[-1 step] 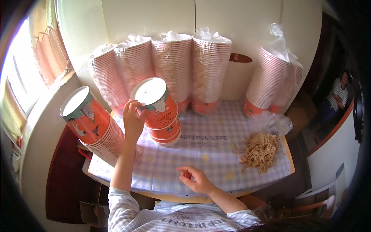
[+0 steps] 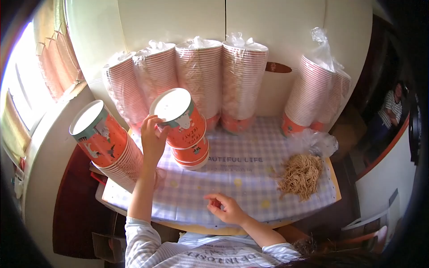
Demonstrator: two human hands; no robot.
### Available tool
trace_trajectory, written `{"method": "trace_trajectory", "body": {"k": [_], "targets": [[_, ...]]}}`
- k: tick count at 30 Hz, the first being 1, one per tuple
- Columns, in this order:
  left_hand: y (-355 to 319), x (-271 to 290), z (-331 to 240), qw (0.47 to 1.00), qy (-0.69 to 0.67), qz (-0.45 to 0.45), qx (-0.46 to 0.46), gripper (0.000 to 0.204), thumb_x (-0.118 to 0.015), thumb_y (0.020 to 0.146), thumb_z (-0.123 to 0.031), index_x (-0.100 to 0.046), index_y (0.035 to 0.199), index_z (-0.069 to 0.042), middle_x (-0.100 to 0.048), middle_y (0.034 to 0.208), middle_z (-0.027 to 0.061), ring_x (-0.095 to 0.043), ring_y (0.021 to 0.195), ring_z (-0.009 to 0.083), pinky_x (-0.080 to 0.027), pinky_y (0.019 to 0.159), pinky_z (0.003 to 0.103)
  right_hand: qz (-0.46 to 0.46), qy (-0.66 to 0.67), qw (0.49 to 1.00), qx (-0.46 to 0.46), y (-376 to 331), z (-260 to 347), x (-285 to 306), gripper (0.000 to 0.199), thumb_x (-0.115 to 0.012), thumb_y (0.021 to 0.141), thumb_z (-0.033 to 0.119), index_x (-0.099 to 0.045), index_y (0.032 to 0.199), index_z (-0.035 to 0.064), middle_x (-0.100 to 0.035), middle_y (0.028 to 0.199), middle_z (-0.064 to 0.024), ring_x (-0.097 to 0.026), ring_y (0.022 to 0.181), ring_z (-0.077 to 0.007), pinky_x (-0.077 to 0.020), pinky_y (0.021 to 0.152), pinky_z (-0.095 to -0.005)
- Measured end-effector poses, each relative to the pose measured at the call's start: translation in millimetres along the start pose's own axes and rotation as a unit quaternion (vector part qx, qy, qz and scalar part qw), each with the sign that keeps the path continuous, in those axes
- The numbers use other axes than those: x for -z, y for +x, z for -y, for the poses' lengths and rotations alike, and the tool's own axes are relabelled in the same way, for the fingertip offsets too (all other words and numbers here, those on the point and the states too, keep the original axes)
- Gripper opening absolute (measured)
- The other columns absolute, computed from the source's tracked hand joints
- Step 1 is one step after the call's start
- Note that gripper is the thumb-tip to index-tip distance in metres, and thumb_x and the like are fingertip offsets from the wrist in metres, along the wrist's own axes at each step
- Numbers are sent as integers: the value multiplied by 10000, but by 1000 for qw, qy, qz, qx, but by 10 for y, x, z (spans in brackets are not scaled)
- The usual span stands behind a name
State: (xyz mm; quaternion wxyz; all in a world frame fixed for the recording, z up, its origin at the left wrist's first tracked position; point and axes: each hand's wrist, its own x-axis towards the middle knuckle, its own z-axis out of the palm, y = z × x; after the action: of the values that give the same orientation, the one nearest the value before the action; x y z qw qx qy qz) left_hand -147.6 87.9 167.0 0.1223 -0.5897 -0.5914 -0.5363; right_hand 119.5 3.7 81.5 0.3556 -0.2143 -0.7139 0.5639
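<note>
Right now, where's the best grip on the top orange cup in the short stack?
Probably the upper wall of the top cup, just under its rim, from the left, where the left hand already touches. It tilts left, and its flared wall stands proud of the cups nested below.

Counts by kind, head view. Plastic-wrapped stacks of paper cups against the back wall: four side by side, namely first (image 2: 119, 87), second (image 2: 154, 76), third (image 2: 199, 73) and fourth (image 2: 243, 78). A further wrapped bundle (image 2: 315, 91) stands at the right and appears to hold two stacks, though the wrap blurs the division. Unwrapped stacks of orange printed cups: two, one leaning at the left edge (image 2: 105, 143) and one short stack (image 2: 185, 134) near the middle. Heaps of tan rubber bands (image 2: 300, 175): one. Crumpled clear bags (image 2: 313, 143): one. Checked cloths (image 2: 241, 178) covering the surface: one. Hands: two, left hand (image 2: 153, 136) and right hand (image 2: 225, 207).
</note>
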Motion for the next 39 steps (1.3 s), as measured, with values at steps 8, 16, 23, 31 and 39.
{"method": "trace_trajectory", "body": {"k": [8, 16, 23, 31, 39], "targets": [[-240, 412, -350, 966, -253, -44, 42, 229, -540, 795, 47, -459, 992, -36, -460, 1174, 128, -485, 1044, 189, -446, 808, 287, -35, 19, 996, -82, -135, -263, 122, 317, -584, 795, 60, -527, 1106, 85, -482, 777, 11, -452, 624, -55, -405, 584, -190], [-1250, 152, -193, 608, -647, 130, 441, 187, -522, 859, -137, -492, 1042, -109, -577, 977, 26, -574, 881, 172, -494, 739, 371, -172, 42, 984, 14, -218, -340, 454, 792, -718, 688, 182, -233, 1307, 88, -399, 1168, -60, -443, 952, -125, -420, 747, -278], [-1910, -247, -329, 440, -637, 263, 576, 350, -499, 874, -263, -467, 1172, -83, -556, 1111, 65, -558, 985, 217, -475, 807, 370, -186, 146, 972, 0, -452, -490, 588, 1106, -766, 598, 447, -47, 1352, 75, -238, 1334, -109, -239, 1244, -229, -241, 1005, -404], [-1984, -355, -511, 450, -570, 304, 617, 324, -477, 882, -222, -461, 1166, -70, -560, 1086, 73, -577, 931, 198, -488, 788, 344, -122, 54, 989, 55, -535, -708, 672, 1294, -837, 472, 435, 47, 1354, 93, -139, 1373, -122, -178, 1275, -239, -200, 1025, -429], [-2172, -498, -475, 712, -461, 237, 474, 263, -492, 880, -173, -475, 1119, -63, -562, 1037, 66, -551, 953, 179, -451, 810, 336, -256, -218, 936, 106, -389, -679, 682, 1275, -877, 426, 267, -18, 1346, 66, -242, 1311, -144, -329, 1201, -264, -292, 992, -421]]}}
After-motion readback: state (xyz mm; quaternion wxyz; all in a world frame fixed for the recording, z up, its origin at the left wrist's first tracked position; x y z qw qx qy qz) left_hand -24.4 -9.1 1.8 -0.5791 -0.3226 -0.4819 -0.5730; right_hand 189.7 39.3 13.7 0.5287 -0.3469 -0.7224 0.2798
